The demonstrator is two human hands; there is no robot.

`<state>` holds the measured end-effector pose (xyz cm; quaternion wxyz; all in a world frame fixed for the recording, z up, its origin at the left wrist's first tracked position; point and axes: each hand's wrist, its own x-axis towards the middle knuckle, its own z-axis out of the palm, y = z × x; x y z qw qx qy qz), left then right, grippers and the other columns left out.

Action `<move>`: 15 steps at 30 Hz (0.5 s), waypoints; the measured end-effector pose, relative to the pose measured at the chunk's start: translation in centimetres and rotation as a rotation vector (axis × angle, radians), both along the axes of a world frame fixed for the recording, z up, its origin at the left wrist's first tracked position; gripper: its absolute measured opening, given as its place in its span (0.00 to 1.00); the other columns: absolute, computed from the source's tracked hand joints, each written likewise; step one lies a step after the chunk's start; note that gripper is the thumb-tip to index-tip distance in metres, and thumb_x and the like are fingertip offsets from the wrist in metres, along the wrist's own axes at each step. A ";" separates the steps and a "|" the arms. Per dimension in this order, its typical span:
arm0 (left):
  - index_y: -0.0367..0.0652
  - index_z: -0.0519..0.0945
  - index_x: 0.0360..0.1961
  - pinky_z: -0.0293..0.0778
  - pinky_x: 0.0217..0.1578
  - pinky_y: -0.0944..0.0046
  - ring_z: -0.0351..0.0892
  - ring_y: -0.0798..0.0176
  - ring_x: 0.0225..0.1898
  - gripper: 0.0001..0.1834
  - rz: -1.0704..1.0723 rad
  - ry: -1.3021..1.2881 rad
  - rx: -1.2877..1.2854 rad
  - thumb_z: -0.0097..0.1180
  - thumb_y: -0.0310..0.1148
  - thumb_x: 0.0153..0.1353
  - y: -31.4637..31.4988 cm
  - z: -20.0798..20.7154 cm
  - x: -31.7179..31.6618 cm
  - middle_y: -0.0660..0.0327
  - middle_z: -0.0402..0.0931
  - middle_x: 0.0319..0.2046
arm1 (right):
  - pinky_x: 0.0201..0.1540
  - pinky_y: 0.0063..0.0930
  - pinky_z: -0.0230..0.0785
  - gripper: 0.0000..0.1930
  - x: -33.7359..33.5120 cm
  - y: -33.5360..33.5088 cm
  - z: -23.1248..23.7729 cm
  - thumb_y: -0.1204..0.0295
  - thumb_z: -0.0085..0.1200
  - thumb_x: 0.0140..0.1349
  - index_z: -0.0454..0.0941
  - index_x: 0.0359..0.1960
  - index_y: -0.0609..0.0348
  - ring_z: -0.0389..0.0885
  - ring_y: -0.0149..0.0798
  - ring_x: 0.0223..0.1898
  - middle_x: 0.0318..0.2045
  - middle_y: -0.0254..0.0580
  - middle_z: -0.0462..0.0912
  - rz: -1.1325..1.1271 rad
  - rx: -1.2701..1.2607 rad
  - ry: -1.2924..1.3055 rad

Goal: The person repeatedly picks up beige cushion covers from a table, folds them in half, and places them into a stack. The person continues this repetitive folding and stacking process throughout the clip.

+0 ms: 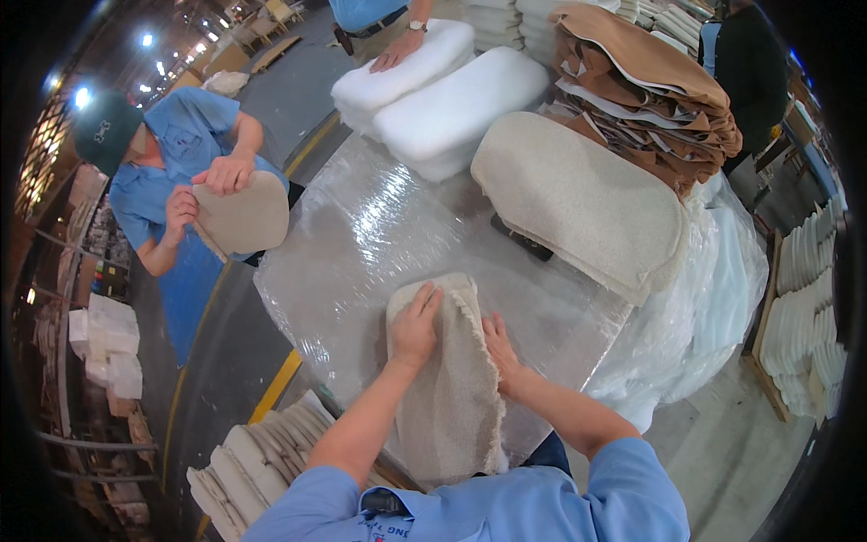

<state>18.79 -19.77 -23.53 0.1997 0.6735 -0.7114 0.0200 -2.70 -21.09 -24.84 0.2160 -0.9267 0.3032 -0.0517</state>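
Observation:
A beige woven fabric cushion cover [447, 397] with a frayed seam along its right side lies lengthwise in front of me on the plastic-wrapped table [334, 262]. My left hand [417, 327] rests flat on the cover's far part, fingers stretched out and pointing away from me. Along the frayed right edge my right hand [502, 354] touches the cloth, its fingers extended. Neither hand is closed round the cover. Beyond my right hand lies a stack of beige covers [578, 199], with a dark object [521, 237] partly hidden beneath it.
White fibre cushions [461, 113] sit at the far edge, under a co-worker's hand [397, 50]. Brown fabric pieces [646, 90] are piled at far right. At left, another person holds a beige cushion [242, 212]. Stacked cushions [257, 470] stand at lower left; plastic sheeting [695, 298] hangs at right.

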 end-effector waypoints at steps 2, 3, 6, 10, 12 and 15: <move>0.54 0.84 0.65 0.83 0.52 0.54 0.86 0.50 0.54 0.33 -0.032 0.004 -0.020 0.56 0.18 0.58 -0.3 0.1 0.2 0.60 0.77 0.70 | 0.81 0.65 0.37 0.42 0.2 -0.3 -0.3 0.50 0.60 0.63 0.68 0.76 0.59 0.59 0.59 0.74 0.74 0.56 0.66 -0.019 0.010 -0.004; 0.54 0.84 0.64 0.82 0.52 0.54 0.86 0.50 0.53 0.33 -0.023 0.007 0.002 0.56 0.18 0.58 -0.2 0.1 0.0 0.60 0.77 0.69 | 0.81 0.65 0.38 0.42 0.2 -0.3 -0.4 0.51 0.61 0.63 0.68 0.75 0.60 0.59 0.59 0.73 0.73 0.56 0.67 -0.027 0.015 -0.006; 0.53 0.85 0.63 0.82 0.51 0.54 0.86 0.50 0.51 0.31 -0.014 0.014 0.016 0.55 0.18 0.58 -0.2 0.2 -0.1 0.59 0.78 0.68 | 0.80 0.69 0.38 0.38 0.4 -0.3 -1.0 0.54 0.61 0.63 0.72 0.73 0.59 0.60 0.56 0.73 0.69 0.53 0.71 -0.120 0.039 -0.176; 0.53 0.86 0.63 0.82 0.51 0.54 0.86 0.49 0.50 0.30 -0.021 0.033 -0.022 0.54 0.19 0.59 0.0 0.2 0.2 0.59 0.79 0.68 | 0.80 0.64 0.40 0.38 0.1 -0.1 -0.9 0.54 0.60 0.63 0.72 0.72 0.61 0.61 0.55 0.72 0.69 0.53 0.71 -0.104 0.013 -0.228; 0.53 0.86 0.62 0.82 0.51 0.53 0.86 0.49 0.50 0.30 -0.015 0.040 -0.019 0.54 0.19 0.60 0.1 0.3 0.2 0.59 0.79 0.68 | 0.79 0.62 0.43 0.37 -0.2 0.1 -0.8 0.55 0.60 0.63 0.73 0.72 0.62 0.62 0.55 0.72 0.70 0.53 0.71 -0.086 -0.012 -0.241; 0.53 0.86 0.62 0.82 0.52 0.53 0.86 0.49 0.51 0.29 -0.013 0.038 -0.026 0.53 0.20 0.61 0.0 0.3 0.1 0.58 0.79 0.68 | 0.75 0.56 0.51 0.36 -0.4 0.1 -1.2 0.56 0.60 0.62 0.74 0.71 0.61 0.63 0.55 0.70 0.70 0.53 0.71 -0.086 0.122 -0.218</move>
